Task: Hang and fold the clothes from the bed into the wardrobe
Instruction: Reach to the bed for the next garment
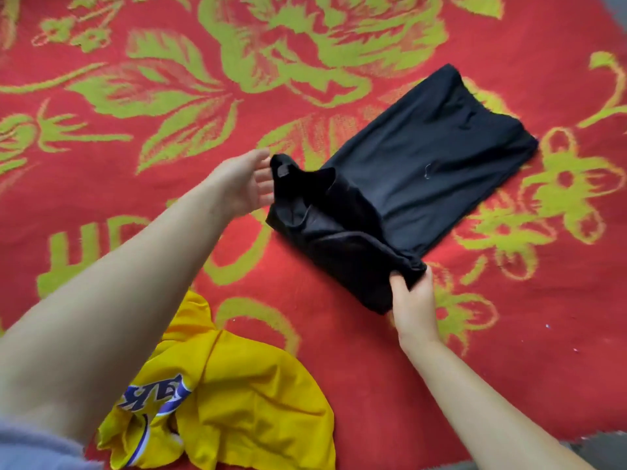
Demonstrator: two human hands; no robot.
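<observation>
A black garment (424, 171) lies on the red bed cover (339, 351), folded into a long strip that runs from the middle toward the upper right. Its near end is lifted off the cover and bunched. My right hand (412, 303) grips the near right corner of that end, thumb on top of the cloth. My left hand (246, 184) is at the near left corner, fingers tucked behind the raised edge of the fabric. A crumpled yellow jersey (244, 401) with purple and white lettering lies close to me, under my left forearm.
The red cover with a large yellow-green flower pattern fills the whole view. A grey sleeve cuff (37, 446) shows at the bottom left corner.
</observation>
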